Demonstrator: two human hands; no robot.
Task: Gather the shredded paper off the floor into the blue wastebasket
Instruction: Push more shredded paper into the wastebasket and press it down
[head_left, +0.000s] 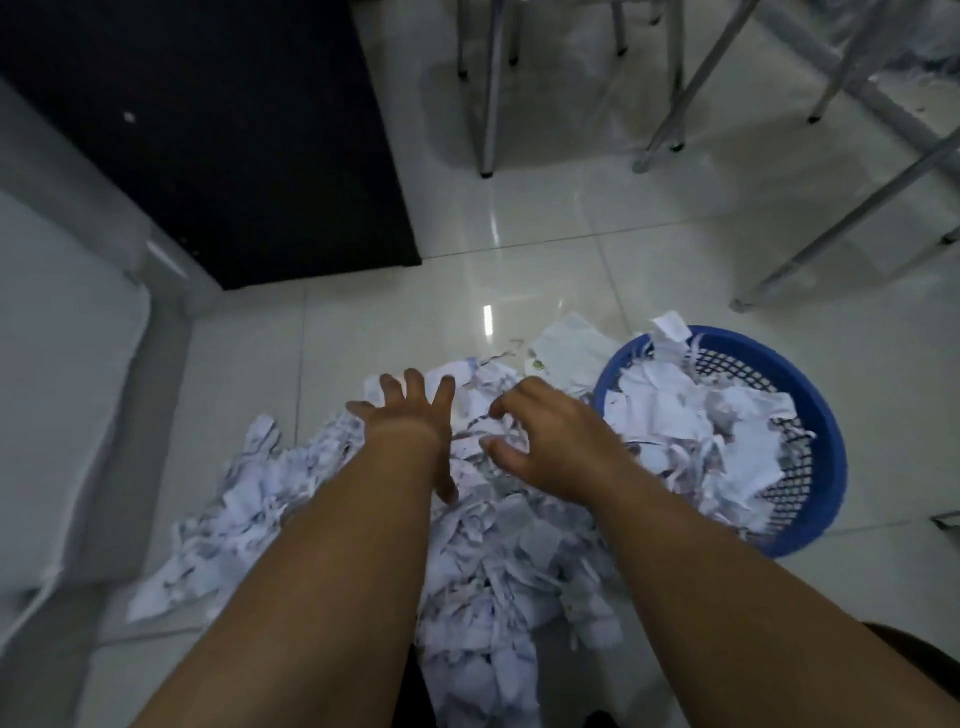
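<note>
A pile of shredded paper (483, 561) is spread over a glossy white tiled floor (519, 249), just to the left of the blue wastebasket (826, 431) and reaching its wall. The wastebasket is heaped with white scraps, some draped over its rim. Two bare forearms are stretched out over the pile. The left hand (410, 415), the farther from the wastebasket, is held with fingers fanned wide, its grip released and nothing held. The right hand (556, 447), just beside the wastebasket's left rim, is clawed over loose strips. Whether its grip has closed on any cannot be told, as the view is blurred. A scoop appears to be in preparation. It would be best done with both hands pressed inward from opposite sides, so that a compact bundle is lifted and few strips are dropped short of the wastebasket.
</note>
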